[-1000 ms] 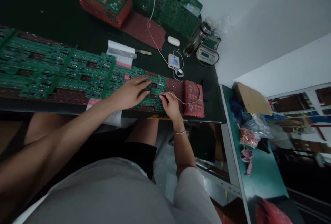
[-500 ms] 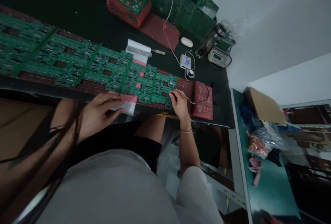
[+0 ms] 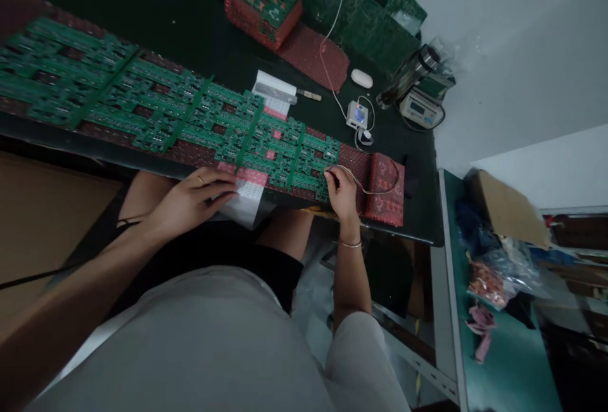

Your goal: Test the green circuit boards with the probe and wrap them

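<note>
A row of green circuit boards (image 3: 232, 127) lies along the front of the dark bench, on red bubble wrap (image 3: 354, 161). My left hand (image 3: 197, 199) rests at the bench edge, its fingers stretched out over the near edge of the boards and a red-and-white sheet (image 3: 249, 190) that hangs over the side. At the right end of the row, my right hand (image 3: 342, 195) pinches the end of a thin cable (image 3: 356, 179) against the last board. The exact tip is hidden by my fingers. A small white device with a lit screen (image 3: 357, 115) stands behind, with wires attached.
A red-wrapped block (image 3: 387, 190) sits right of my right hand. Farther back are a knife-like tool (image 3: 308, 94), a white oval object (image 3: 361, 78), a glass flask (image 3: 403, 79), a scale (image 3: 420, 109) and a red-wrapped board stack (image 3: 265, 9). A green side table (image 3: 517, 361) stands right.
The whole view has shifted, so the bench appears farther right. My left hand lies closer to the boards' near edge. My right hand stays pinching at the last board.
</note>
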Demonstrator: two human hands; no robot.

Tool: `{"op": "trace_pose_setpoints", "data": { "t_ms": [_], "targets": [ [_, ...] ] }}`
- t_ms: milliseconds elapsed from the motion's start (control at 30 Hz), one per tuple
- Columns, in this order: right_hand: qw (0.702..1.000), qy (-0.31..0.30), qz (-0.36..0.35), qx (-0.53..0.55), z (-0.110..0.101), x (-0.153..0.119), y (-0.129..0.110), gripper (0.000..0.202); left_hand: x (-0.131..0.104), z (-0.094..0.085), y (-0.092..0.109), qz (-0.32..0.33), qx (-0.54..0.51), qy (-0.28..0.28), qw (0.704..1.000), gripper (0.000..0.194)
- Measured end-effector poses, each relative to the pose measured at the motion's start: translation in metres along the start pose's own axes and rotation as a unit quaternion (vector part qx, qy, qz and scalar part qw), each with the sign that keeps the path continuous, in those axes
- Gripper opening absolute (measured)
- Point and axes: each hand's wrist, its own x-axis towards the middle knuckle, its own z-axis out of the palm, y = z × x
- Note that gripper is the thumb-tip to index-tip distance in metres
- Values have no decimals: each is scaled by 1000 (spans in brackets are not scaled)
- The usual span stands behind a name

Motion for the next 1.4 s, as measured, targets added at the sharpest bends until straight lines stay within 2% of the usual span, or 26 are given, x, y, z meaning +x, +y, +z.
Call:
{"op": "trace_pose_setpoints", "data": {
  "t_ms": [133,233,367,433,500,633,700,800,1033,1233,1333,1400],
  "targets": [
    [1000,2,-3,-1,0,0,0,40,-4,4,-2,-2,5,6,1000,33],
    [1000,7,-7,4,1,-1,0,39,-7,-1,1,7,10,4,1000,32],
    [1000,1,-2,3,2,0,1,38,1,-13,19,15,23,24,999,29],
    [1000,-6,-2,7,2,0,0,37,15,-7,35,37,11,16,999,29],
    [1000,-4,-2,14,1,0,0,37,34,12,53,67,-18,-22,997,30],
    [997,53,39,29,-4,-2,0,39,77,73,83,84,-51,-90,991,29],
    [994,72,64,44,-6,-3,2,40,92,98,91,81,-40,-105,990,26],
    [994,64,74,57,-7,-3,3,42,103,118,94,70,-10,-110,991,24],
    [993,64,71,71,-5,-1,1,41,104,125,92,56,27,-97,993,25],
    [992,62,77,81,-4,-1,3,42,103,126,101,52,59,-87,993,22],
    [992,62,75,79,-4,-2,4,43,95,124,105,56,65,-73,994,26],
    [992,62,79,80,-5,-3,5,44,85,121,107,81,68,-75,992,30]
  ]
}}
